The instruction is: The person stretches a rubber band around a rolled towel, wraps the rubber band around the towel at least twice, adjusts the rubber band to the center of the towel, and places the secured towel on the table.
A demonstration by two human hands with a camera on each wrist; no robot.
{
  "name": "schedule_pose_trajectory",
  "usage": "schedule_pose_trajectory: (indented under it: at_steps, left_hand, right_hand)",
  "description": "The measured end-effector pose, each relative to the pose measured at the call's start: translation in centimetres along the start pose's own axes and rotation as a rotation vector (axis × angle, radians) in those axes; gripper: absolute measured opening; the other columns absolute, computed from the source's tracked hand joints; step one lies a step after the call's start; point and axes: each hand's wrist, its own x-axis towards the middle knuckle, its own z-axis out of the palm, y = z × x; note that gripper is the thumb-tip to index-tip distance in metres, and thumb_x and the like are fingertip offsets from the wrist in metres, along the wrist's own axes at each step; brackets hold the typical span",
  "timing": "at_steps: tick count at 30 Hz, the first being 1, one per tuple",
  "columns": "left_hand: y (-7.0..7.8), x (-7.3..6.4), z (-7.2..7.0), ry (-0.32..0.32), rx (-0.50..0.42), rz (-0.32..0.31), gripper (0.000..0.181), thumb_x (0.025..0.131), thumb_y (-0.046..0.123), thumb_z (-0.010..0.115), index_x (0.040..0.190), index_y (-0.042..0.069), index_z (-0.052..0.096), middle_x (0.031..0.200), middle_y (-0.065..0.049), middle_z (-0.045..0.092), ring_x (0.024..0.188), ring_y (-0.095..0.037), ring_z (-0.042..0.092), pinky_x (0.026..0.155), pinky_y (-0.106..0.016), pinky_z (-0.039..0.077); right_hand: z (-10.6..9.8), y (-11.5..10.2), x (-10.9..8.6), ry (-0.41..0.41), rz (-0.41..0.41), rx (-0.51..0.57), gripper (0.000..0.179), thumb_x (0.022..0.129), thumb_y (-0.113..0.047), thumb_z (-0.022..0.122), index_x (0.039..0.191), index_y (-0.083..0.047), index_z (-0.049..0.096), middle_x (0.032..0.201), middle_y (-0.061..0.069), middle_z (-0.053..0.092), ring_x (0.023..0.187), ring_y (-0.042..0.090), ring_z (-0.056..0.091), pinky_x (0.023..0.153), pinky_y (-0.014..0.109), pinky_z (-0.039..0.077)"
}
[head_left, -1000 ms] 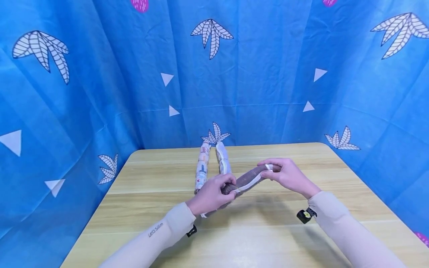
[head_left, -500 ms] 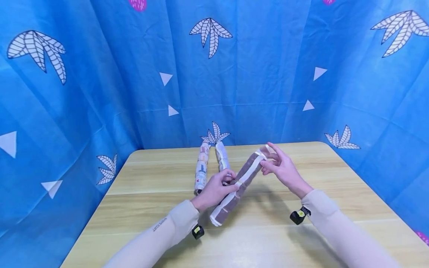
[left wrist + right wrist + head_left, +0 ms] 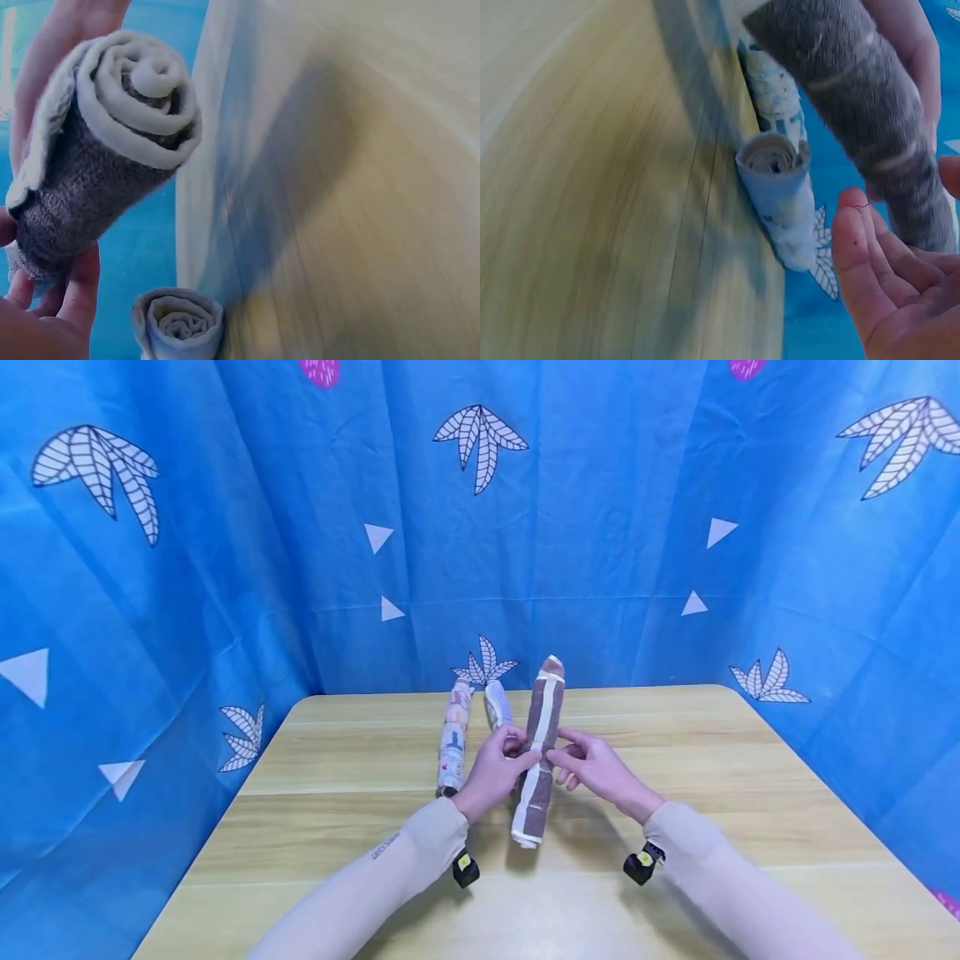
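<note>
A rolled brown towel (image 3: 542, 752) with a white lengthwise band is held above the table, its far end raised. My left hand (image 3: 495, 772) grips it near the middle from the left, thumb on the white band. From the right, my right hand (image 3: 596, 768) pinches its side lightly between thumb and index finger. The other fingers (image 3: 859, 247) of that hand hang loose beside the roll. In the left wrist view the brown towel's near end shows a white spiral edge. Behind the left hand, a pale lavender rolled towel (image 3: 497, 703) is partly hidden.
Left of the lavender roll, a white patterned rolled towel (image 3: 453, 735) lies lengthwise on the wooden table (image 3: 337, 843). A blue curtain (image 3: 600, 527) with leaf prints hangs behind the table and along both sides.
The brown roll has swung from slanting rightward to nearly upright in the head view. My right hand has moved from its far end down to its middle; the left keeps its grip.
</note>
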Motion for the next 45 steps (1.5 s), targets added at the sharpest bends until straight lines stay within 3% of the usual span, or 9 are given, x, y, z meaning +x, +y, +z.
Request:
schedule_pose_trajectory:
  at_steps: [3, 8, 12, 18, 21, 23, 29, 36, 45]
  left_hand:
    - [-0.3, 0.3, 0.1, 0.009, -0.002, -0.028, 0.027, 0.095, 0.019, 0.068, 0.115, 0.005, 0.056, 0.108, -0.011, 0.069, 0.093, -0.015, 0.062, 0.08, -0.03, 0.053]
    - [-0.2, 0.8, 0.0, 0.018, -0.008, -0.065, 0.03, 0.098, 0.018, 0.063, 0.124, 0.006, 0.058, 0.119, -0.011, 0.066, 0.107, -0.021, 0.063, 0.093, -0.038, 0.054]
    - [0.1, 0.8, -0.3, 0.025, 0.033, -0.068, 0.035, 0.096, 0.012, 0.062, 0.13, 0.004, 0.057, 0.125, -0.014, 0.064, 0.117, -0.028, 0.062, 0.1, -0.039, 0.052]
    - [0.4, 0.2, -1.0, 0.021, 0.129, -0.041, 0.033, 0.093, 0.009, 0.062, 0.126, 0.006, 0.058, 0.125, -0.015, 0.064, 0.117, -0.026, 0.06, 0.102, -0.041, 0.049]
    - [0.6, -0.3, -1.5, -0.011, 0.228, -0.031, 0.033, 0.092, 0.011, 0.062, 0.125, 0.009, 0.06, 0.123, -0.011, 0.065, 0.111, -0.023, 0.062, 0.097, -0.039, 0.051]
    - [0.5, -0.7, -1.7, -0.045, 0.345, -0.018, 0.035, 0.092, 0.014, 0.062, 0.126, 0.012, 0.061, 0.124, -0.008, 0.065, 0.111, -0.023, 0.061, 0.096, -0.04, 0.051]
    - [0.4, -1.6, -1.5, -0.125, 0.668, 0.049, 0.039, 0.09, 0.022, 0.063, 0.128, 0.017, 0.065, 0.135, -0.004, 0.061, 0.125, -0.024, 0.053, 0.103, -0.042, 0.046]
    - [0.5, -1.9, -0.8, -0.171, 0.821, 0.072, 0.035, 0.092, 0.026, 0.063, 0.126, 0.019, 0.066, 0.136, -0.004, 0.061, 0.126, -0.024, 0.053, 0.104, -0.044, 0.047]
    - [0.2, -2.0, -0.6, -0.191, 0.916, 0.078, 0.033, 0.091, 0.028, 0.065, 0.122, 0.017, 0.069, 0.132, -0.004, 0.063, 0.122, -0.023, 0.055, 0.1, -0.042, 0.05]
  right_hand:
    - [0.6, -0.3, 0.5, 0.005, 0.005, -0.01, 0.068, 0.096, -0.027, 0.068, 0.151, 0.0, 0.039, 0.097, 0.016, 0.07, 0.074, 0.026, 0.067, 0.069, 0.037, 0.058]
    - [0.8, -0.2, 1.8, 0.026, 0.03, 0.034, 0.067, 0.096, -0.016, 0.065, 0.153, 0.003, 0.034, 0.108, 0.02, 0.068, 0.075, 0.018, 0.066, 0.072, 0.036, 0.059]
    - [0.3, 0.6, 2.9, 0.041, 0.056, 0.04, 0.065, 0.096, -0.013, 0.064, 0.151, 0.005, 0.035, 0.109, 0.021, 0.067, 0.079, 0.016, 0.067, 0.073, 0.032, 0.058]
    - [-0.9, 2.0, 4.6, 0.04, 0.083, 0.011, 0.064, 0.095, -0.011, 0.063, 0.149, 0.011, 0.036, 0.114, 0.025, 0.066, 0.082, 0.016, 0.067, 0.075, 0.03, 0.057]
    - [-1.5, 2.6, 5.4, 0.037, 0.102, -0.011, 0.064, 0.094, -0.011, 0.062, 0.147, 0.013, 0.036, 0.116, 0.027, 0.066, 0.079, 0.014, 0.066, 0.075, 0.03, 0.056]
    - [-2.0, 3.0, 6.0, 0.034, 0.12, -0.035, 0.063, 0.094, -0.011, 0.062, 0.146, 0.014, 0.036, 0.117, 0.027, 0.067, 0.079, 0.013, 0.065, 0.076, 0.029, 0.055]
    - [-2.4, 4.1, 7.4, 0.006, 0.179, -0.064, 0.061, 0.093, -0.013, 0.063, 0.143, 0.015, 0.04, 0.116, 0.026, 0.068, 0.081, 0.014, 0.065, 0.078, 0.031, 0.055]
    - [-2.3, 5.2, 8.4, -0.014, 0.2, -0.043, 0.056, 0.094, -0.011, 0.061, 0.14, 0.015, 0.045, 0.106, 0.021, 0.07, 0.073, 0.012, 0.062, 0.069, 0.028, 0.055]
    - [-2.3, 5.3, 9.6, 0.0, 0.206, -0.015, 0.056, 0.096, -0.009, 0.059, 0.142, 0.017, 0.04, 0.106, 0.025, 0.068, 0.07, 0.012, 0.062, 0.063, 0.025, 0.055]
